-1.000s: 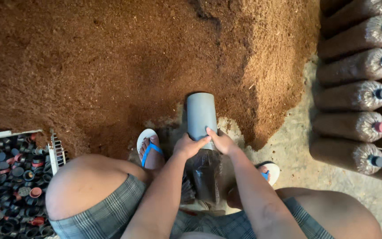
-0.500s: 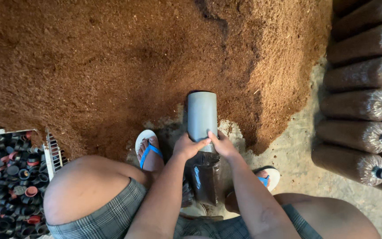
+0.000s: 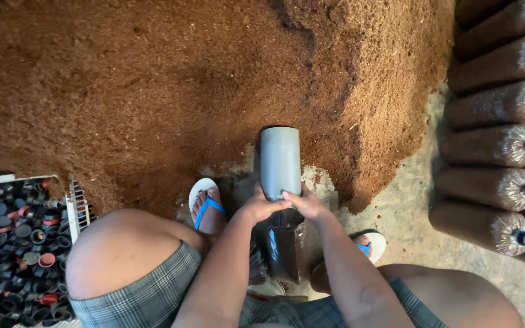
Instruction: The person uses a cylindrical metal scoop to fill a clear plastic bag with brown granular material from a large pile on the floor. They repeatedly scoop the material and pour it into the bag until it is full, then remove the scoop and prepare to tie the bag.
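Your left hand and right hand both clasp the grey pipe at the sawdust heap's edge; bare floor lies to the right.

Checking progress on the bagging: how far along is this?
Done: filled, capped bags lie stacked at right. In hand: left hand and right hand hold a grey pipe over a dark bag. Left: a big sawdust pile and a crate of caps.

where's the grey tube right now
In the head view, the grey tube stands centre frame, held by both hands above a dark bag, at the sawdust pile's near edge.
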